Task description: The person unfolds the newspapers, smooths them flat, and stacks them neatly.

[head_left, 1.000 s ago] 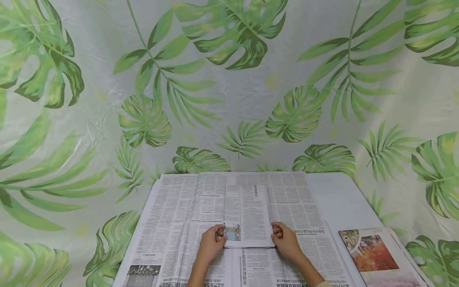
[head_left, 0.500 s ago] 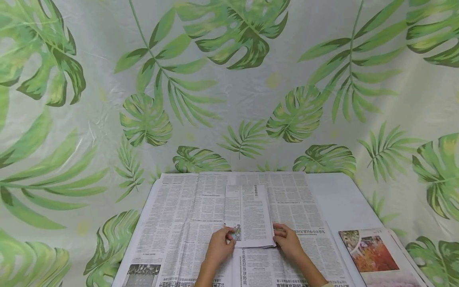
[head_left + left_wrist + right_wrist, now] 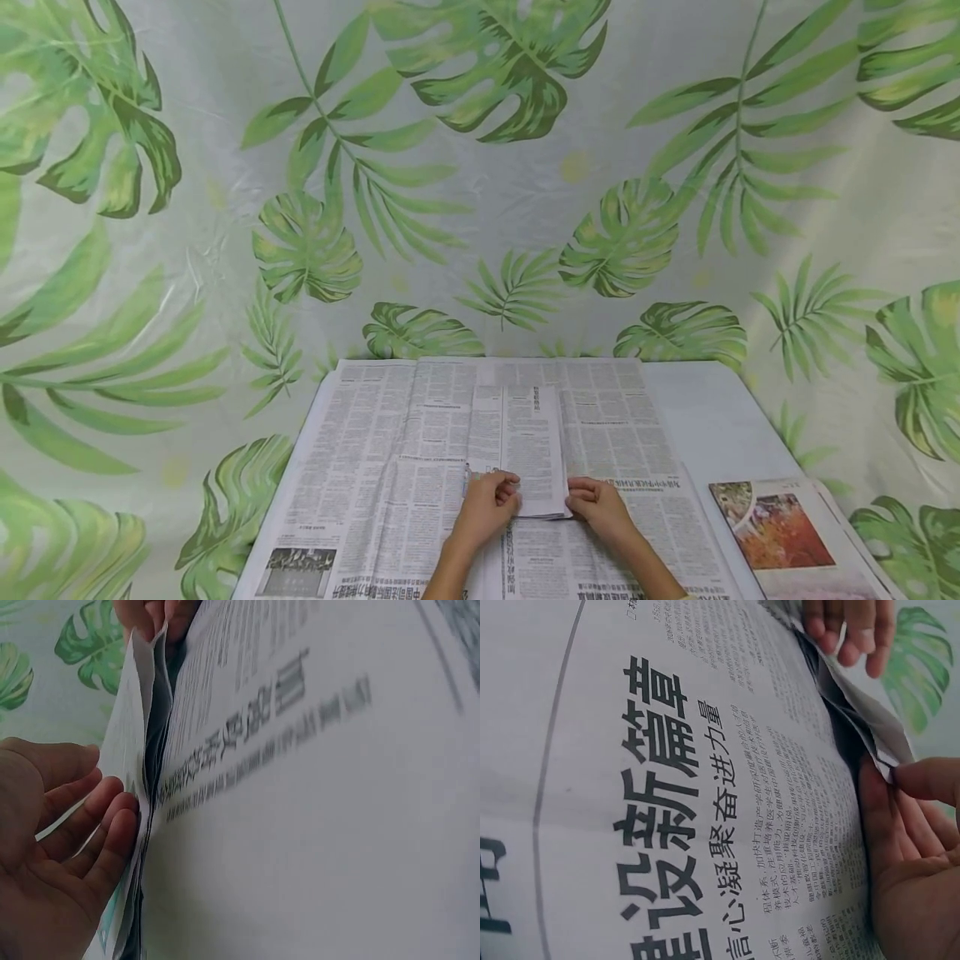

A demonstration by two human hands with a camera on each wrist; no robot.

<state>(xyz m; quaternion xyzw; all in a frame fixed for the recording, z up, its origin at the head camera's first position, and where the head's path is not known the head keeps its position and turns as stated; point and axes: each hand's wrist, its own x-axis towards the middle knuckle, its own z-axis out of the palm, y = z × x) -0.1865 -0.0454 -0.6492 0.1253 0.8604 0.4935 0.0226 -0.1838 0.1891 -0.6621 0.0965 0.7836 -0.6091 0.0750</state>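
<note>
A newspaper folded into a small upright rectangle (image 3: 528,442) lies on a spread newspaper (image 3: 622,433) in the head view. My left hand (image 3: 483,512) is at its front edge, left of the middle. In the left wrist view the fingertips (image 3: 120,799) touch the layered edge, slightly bent and not wrapped round it. My right hand (image 3: 603,512) is at the front right corner. Seen from the right wrist, its thumb (image 3: 922,776) lies on top of that corner and a finger is under it, pinching the layers. Dark gaps show between the layers there.
The spread newspaper covers most of a white table (image 3: 697,408), whose surface shows at the back right. A printed colour magazine or paper (image 3: 795,533) lies at the right edge. A leaf-patterned curtain (image 3: 480,183) hangs behind the table.
My left hand has moved right along the front edge, from the left corner towards the middle, covering the printed cartoon. My right hand stays at the right corner with little shift.
</note>
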